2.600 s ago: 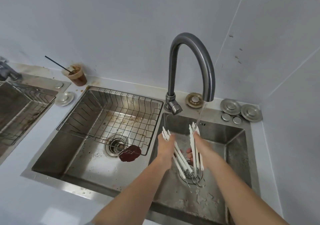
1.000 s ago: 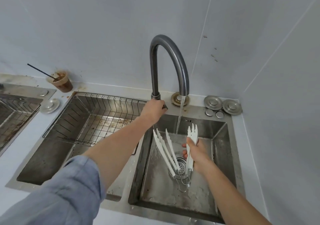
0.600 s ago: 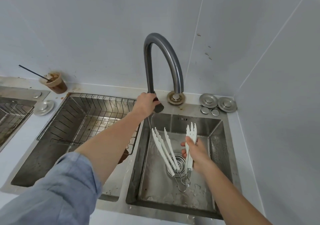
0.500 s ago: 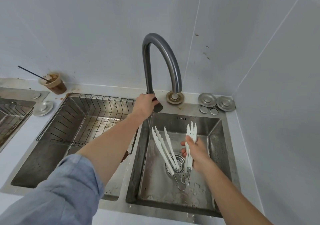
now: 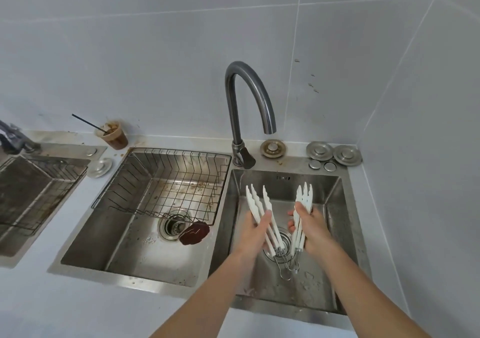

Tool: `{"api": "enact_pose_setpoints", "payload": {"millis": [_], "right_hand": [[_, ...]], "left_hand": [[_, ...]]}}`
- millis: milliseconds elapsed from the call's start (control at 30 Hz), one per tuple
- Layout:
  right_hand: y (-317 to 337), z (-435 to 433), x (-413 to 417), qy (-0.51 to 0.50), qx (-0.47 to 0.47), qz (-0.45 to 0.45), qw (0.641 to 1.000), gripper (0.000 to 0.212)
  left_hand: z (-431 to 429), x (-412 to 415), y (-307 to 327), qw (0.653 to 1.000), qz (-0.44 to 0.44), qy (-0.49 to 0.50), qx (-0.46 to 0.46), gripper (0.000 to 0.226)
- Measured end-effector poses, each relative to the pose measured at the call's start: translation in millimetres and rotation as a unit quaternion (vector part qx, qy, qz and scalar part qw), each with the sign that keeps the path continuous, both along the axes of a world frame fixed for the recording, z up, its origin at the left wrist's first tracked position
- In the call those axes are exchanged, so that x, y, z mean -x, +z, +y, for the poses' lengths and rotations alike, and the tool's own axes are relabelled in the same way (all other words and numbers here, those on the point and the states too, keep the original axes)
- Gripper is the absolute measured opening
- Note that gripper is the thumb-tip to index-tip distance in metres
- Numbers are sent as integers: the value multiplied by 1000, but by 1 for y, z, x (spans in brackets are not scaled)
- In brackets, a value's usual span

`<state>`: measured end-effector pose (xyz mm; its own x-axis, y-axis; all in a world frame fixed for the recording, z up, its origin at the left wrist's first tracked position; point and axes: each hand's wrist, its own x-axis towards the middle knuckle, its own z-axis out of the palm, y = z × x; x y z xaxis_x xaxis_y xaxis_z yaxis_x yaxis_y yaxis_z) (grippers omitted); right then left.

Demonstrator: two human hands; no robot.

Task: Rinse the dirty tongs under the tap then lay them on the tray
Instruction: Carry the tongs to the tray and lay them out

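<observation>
Gripping white tongs point(image 5: 262, 218) over the sink point(image 5: 335, 207), both hands, left point(image 5: 253, 236) and right point(image 5: 313, 227), are closed.

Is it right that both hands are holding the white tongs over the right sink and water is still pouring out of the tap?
Almost. In the head view the left hand and right hand do hold the white tongs over the right sink, but no water comes out of the tap. Its spout is dry and nothing streams down onto the tongs.
</observation>
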<state>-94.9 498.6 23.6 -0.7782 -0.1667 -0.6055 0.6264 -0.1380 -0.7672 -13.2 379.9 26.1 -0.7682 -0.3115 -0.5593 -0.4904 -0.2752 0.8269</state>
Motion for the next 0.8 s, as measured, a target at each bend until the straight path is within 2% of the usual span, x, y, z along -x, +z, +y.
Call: {"api": "enact_pose_setpoints", "payload": {"millis": [67, 233, 400, 600, 800], "right_hand": [[0, 5, -9, -2, -1, -1, 1000, 28], [2, 11, -33, -40, -25, -6, 999, 37], [8, 24, -51, -98, -3, -71, 993, 26], [8, 24, -82, -101, -72, -109, 986, 29], [22, 39, -122, -167, -69, -104, 978, 25]], "left_hand": [[10, 3, 2, 1000, 5, 16, 24, 33], [22, 8, 9, 999, 3, 39, -28, 23], [22, 6, 8, 997, -69, -6, -40, 21], [17, -5, 7, 984, -138, -89, -64, 24], [26, -25, 20, 977, -135, -157, -51, 17]]}}
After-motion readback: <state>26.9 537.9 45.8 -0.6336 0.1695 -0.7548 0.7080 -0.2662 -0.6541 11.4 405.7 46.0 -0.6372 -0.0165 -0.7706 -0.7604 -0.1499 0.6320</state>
